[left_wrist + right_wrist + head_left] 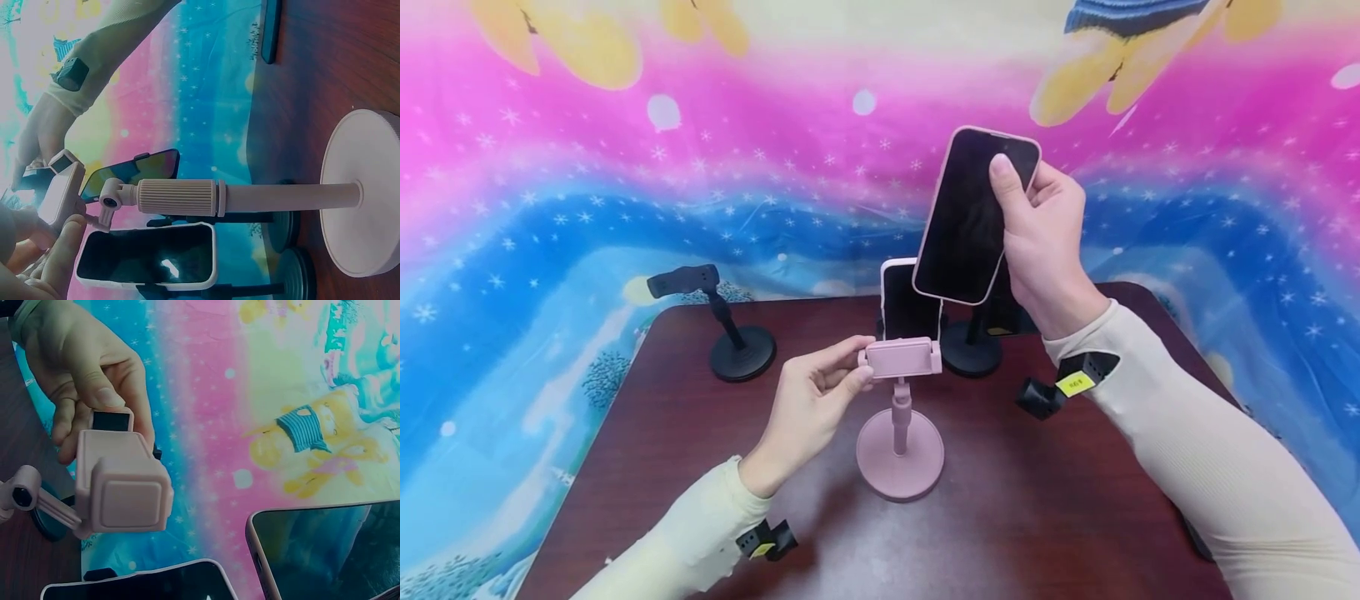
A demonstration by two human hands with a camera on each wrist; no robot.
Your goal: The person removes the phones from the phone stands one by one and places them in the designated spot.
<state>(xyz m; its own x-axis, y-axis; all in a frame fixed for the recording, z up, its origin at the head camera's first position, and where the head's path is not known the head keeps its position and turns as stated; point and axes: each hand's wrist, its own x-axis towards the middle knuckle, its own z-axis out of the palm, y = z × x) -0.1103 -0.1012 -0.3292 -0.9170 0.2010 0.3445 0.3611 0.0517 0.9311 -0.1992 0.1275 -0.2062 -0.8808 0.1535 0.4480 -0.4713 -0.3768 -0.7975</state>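
A pink phone stand [901, 458] stands on the table with its round base flat and its clamp facing up toward me. My left hand [797, 417] pinches the left end of the clamp between thumb and fingers, as the right wrist view also shows around the clamp [131, 494]. In my right hand [1048, 237] is a smartphone [958, 225] with a pale pink case, held up above and behind the clamp. The thumb lies across its dark screen, while the other fingers are mostly hidden behind it.
Behind the pink stand, a white-cased phone [910, 292] sits upright in a holder. A black phone stand [742, 354] is at the back left, and another black base [972, 354] is behind on the right. A patterned cloth [820, 150] hangs around the table [1037, 508].
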